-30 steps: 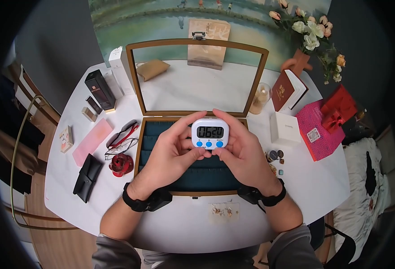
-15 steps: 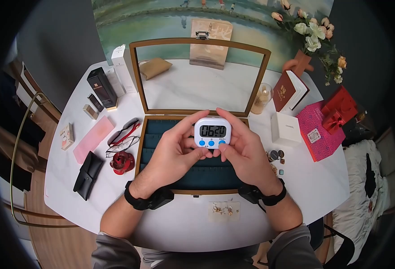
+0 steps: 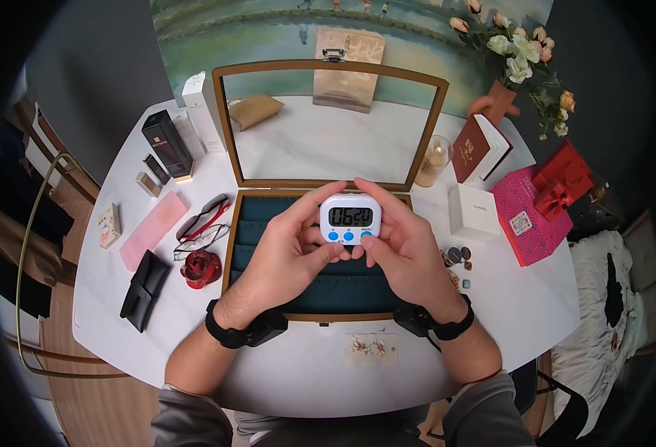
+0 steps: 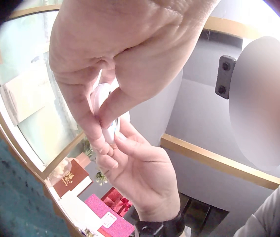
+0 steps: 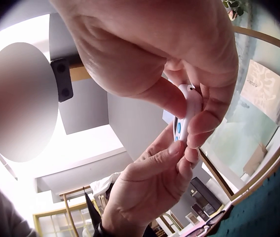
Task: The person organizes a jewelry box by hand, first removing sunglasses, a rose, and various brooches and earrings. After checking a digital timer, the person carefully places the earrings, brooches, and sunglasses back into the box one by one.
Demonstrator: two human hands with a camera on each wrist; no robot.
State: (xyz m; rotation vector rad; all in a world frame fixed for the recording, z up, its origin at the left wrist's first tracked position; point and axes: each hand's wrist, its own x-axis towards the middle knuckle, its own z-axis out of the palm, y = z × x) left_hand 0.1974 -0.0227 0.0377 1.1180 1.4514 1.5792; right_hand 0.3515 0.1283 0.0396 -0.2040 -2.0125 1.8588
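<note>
A white digital timer (image 3: 350, 218) with a dark display and blue buttons is held up over the jewellery box (image 3: 328, 296), its face toward the head camera. The digits read about 06 20. My left hand (image 3: 283, 249) grips its left side, thumb at the lower edge and fingers curled behind. On the other side my right hand (image 3: 410, 253) holds the timer too, its thumb on the rightmost blue button. The left wrist view shows the timer (image 4: 100, 98) edge-on between both hands. Below, the box has a teal lining, and its glass lid (image 3: 328, 127) stands raised.
To the left lie eyeglasses (image 3: 201, 237), a red rose-shaped object (image 3: 201, 269), a black case (image 3: 144, 290) and a pink box (image 3: 153, 231). On the right are a white box (image 3: 473, 212), a red book (image 3: 481, 149) and a pink bag (image 3: 529, 216). Earrings on a card (image 3: 371, 349) lie in front.
My right thumb has moved from the timer's lower edge up onto its rightmost button. Both hands keep their grip, and the digits look the same.
</note>
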